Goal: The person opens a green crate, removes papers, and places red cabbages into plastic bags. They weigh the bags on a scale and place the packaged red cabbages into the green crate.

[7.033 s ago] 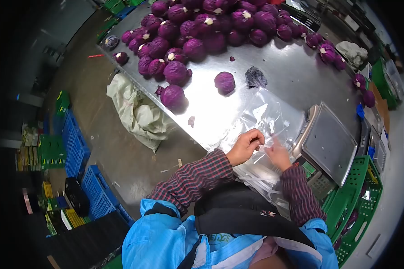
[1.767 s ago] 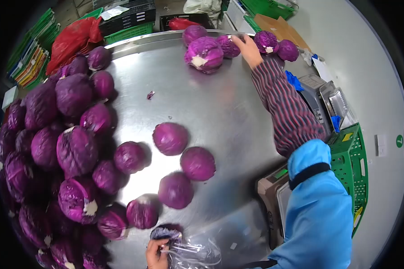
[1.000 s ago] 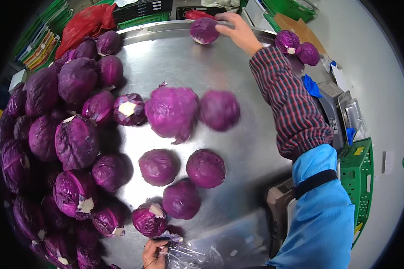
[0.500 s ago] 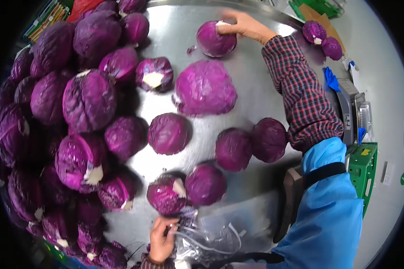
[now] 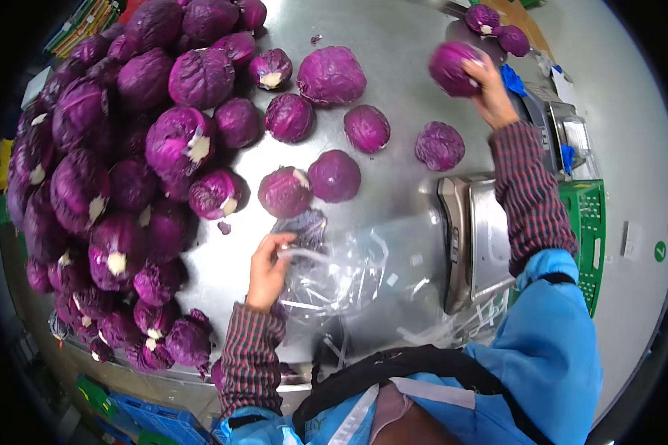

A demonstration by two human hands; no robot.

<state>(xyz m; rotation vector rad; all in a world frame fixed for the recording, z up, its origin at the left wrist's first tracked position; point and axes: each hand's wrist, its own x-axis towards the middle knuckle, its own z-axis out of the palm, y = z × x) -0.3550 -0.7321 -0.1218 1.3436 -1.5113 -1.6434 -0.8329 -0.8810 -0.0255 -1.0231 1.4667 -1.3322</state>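
The cabbage (image 5: 453,67) sits far out on my right, seemingly lifted clear of the desk (image 5: 393,202), with my right grip (image 5: 490,87) closed round its near side. The bag (image 5: 349,271) lies well apart from it — nearer my body and to the left, crumpled on the desk just beside the scale (image 5: 471,237). My left grip (image 5: 266,267) pinches the bag's edge, thumb against fingers, on the side facing the pile (image 5: 111,148). Loose heads (image 5: 335,176) lie between bag and cabbage.
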